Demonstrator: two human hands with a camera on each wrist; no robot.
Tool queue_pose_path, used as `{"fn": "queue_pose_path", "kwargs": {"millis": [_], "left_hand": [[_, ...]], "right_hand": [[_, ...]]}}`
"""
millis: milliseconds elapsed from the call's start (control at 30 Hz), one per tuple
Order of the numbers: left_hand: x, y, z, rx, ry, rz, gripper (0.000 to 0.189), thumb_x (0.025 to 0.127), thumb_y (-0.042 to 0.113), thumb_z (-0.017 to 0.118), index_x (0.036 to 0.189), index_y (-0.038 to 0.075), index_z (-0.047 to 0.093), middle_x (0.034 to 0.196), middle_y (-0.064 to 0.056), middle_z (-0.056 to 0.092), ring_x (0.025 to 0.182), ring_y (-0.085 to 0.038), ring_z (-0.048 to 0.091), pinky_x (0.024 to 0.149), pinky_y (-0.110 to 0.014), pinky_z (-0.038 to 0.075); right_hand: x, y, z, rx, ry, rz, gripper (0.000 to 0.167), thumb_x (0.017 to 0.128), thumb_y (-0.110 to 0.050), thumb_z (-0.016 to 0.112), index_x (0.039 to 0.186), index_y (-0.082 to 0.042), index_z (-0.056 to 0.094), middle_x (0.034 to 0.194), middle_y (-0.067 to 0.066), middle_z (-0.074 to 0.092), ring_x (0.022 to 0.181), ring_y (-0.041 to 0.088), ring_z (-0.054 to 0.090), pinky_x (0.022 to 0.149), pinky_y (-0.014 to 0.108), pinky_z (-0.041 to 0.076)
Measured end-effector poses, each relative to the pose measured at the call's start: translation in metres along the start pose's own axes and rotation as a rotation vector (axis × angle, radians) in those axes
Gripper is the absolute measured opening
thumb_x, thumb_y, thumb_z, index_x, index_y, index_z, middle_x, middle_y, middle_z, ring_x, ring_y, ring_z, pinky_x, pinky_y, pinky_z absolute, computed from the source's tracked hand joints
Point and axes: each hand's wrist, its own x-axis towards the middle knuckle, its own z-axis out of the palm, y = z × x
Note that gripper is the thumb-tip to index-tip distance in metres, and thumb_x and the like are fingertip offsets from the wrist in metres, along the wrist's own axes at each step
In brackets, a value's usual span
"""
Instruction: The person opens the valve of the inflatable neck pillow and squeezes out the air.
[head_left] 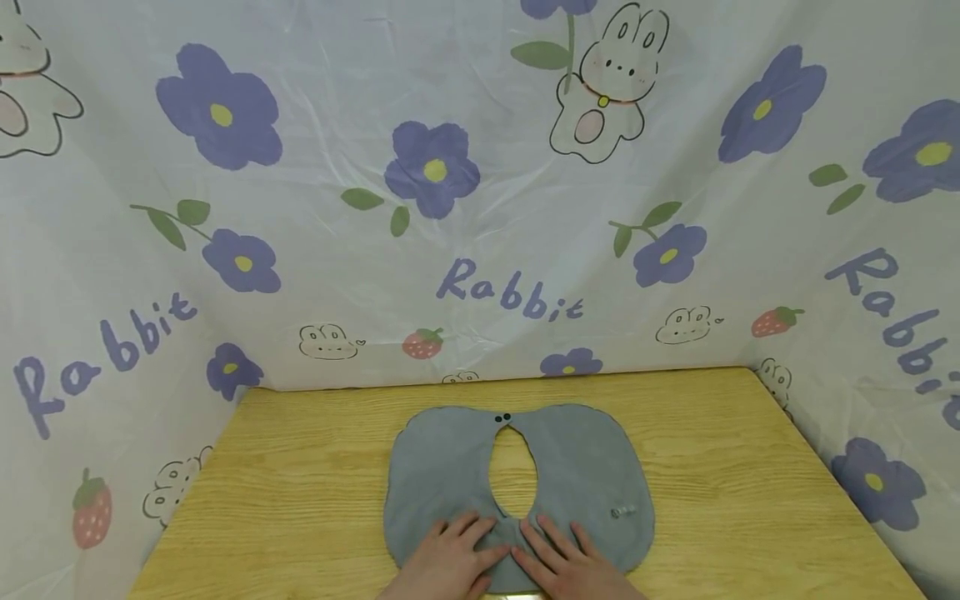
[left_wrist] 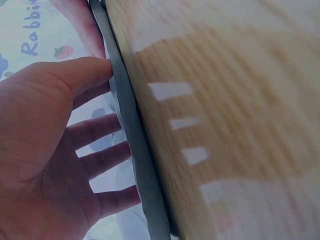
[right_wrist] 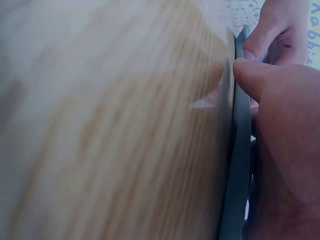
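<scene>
A grey-blue cloth bib [head_left: 442, 467] with an oval neck hole lies spread flat on the wooden table. Two dark snaps [head_left: 502, 418] overlap at its far edge, where the neck band meets. My left hand [head_left: 448, 560] rests on the near part of the bib, left of centre, fingers spread. On the right, my right hand [head_left: 566, 560] presses the cloth just below the neck hole, its fingers also straight. The thumbs nearly meet between the hands. In the left wrist view the fingertips touch the thin edge of the bib [left_wrist: 131, 130]. A small mark [head_left: 622, 512] shows on its right side.
The light wooden table [head_left: 735, 483] extends on both sides of the bib. A white curtain [head_left: 337, 275] printed with purple flowers, rabbits and strawberries hangs behind it and along both sides. Bright reflections lie on the tabletop in the left wrist view.
</scene>
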Motion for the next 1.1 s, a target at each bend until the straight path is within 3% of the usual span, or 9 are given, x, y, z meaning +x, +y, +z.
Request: {"fn": "queue_pose_path", "kwargs": {"millis": [133,267,367,500,667,733,833,933,1100], "left_hand": [[0.001,-0.001,-0.001,-0.026,-0.018,-0.005,0.036,0.099,0.039,0.069,0.135,0.036,0.068,0.139,0.003,0.058,0.123,-0.021,0.056,0.080,-0.043,0.057],[0.001,-0.009,-0.006,-0.149,0.021,-0.032,0.034,0.098,0.033,0.071,0.132,0.028,0.070,0.135,0.001,0.061,0.122,-0.020,0.059,0.087,-0.043,0.056],[-0.002,-0.020,-0.012,-0.197,0.195,-0.080,0.033,0.094,0.024,0.076,0.126,0.018,0.073,0.123,-0.001,0.067,0.112,-0.021,0.064,0.087,-0.041,0.056],[-0.007,-0.038,-0.021,-0.142,0.435,-0.257,0.035,0.088,0.018,0.082,0.122,0.011,0.074,0.113,-0.005,0.069,0.103,-0.025,0.067,0.083,-0.045,0.057],[-0.014,-0.057,-0.029,-0.155,0.556,-0.491,0.043,0.086,0.013,0.083,0.127,0.010,0.071,0.112,-0.010,0.069,0.100,-0.032,0.068,0.077,-0.050,0.058],[-0.017,-0.063,-0.031,-0.207,0.568,-0.574,0.043,0.087,0.013,0.082,0.129,0.010,0.070,0.113,-0.012,0.069,0.099,-0.034,0.069,0.075,-0.051,0.058],[-0.021,-0.071,-0.030,-0.293,0.547,-0.695,0.040,0.090,0.014,0.079,0.129,0.008,0.070,0.115,-0.016,0.069,0.097,-0.035,0.070,0.072,-0.050,0.059],[-0.026,-0.078,-0.026,-0.369,0.518,-0.788,0.038,0.093,0.015,0.076,0.129,0.003,0.070,0.117,-0.020,0.069,0.091,-0.033,0.071,0.070,-0.049,0.059],[-0.031,-0.087,-0.015,-0.486,0.503,-0.874,0.039,0.092,0.015,0.075,0.125,-0.004,0.070,0.105,-0.020,0.073,0.084,-0.030,0.072,0.065,-0.044,0.059]], "right_hand": [[0.002,0.001,-0.004,0.030,-0.030,-0.003,0.078,0.101,-0.072,0.030,0.162,-0.026,0.034,0.165,0.004,0.033,0.149,0.028,0.034,0.098,0.062,0.048],[0.007,0.004,-0.018,0.179,-0.057,0.021,0.064,0.107,-0.059,0.036,0.158,-0.021,0.044,0.163,0.009,0.036,0.148,0.032,0.037,0.099,0.063,0.046],[0.007,0.008,-0.033,0.304,0.011,0.052,0.052,0.110,-0.044,0.045,0.154,-0.016,0.049,0.160,0.015,0.039,0.144,0.036,0.040,0.100,0.062,0.045],[-0.002,0.021,-0.051,0.345,0.124,0.170,0.052,0.108,-0.041,0.053,0.154,-0.017,0.048,0.160,0.014,0.039,0.142,0.037,0.042,0.103,0.059,0.045],[-0.010,0.048,-0.061,0.238,0.372,0.368,0.058,0.099,-0.032,0.071,0.151,-0.013,0.052,0.150,0.011,0.052,0.132,0.034,0.054,0.098,0.055,0.051],[-0.012,0.059,-0.063,0.182,0.467,0.448,0.059,0.096,-0.026,0.076,0.148,-0.008,0.054,0.141,0.014,0.059,0.121,0.035,0.060,0.090,0.053,0.055],[-0.016,0.077,-0.064,0.157,0.518,0.569,0.060,0.095,-0.022,0.077,0.145,0.000,0.052,0.130,0.019,0.061,0.108,0.036,0.062,0.079,0.051,0.057],[-0.021,0.090,-0.064,0.189,0.476,0.697,0.064,0.097,-0.024,0.074,0.146,0.007,0.047,0.121,0.024,0.058,0.099,0.038,0.063,0.070,0.048,0.057],[-0.029,0.101,-0.060,0.269,0.310,0.866,0.062,0.102,-0.033,0.063,0.140,0.014,0.048,0.109,0.027,0.066,0.086,0.038,0.067,0.063,0.049,0.056]]}}
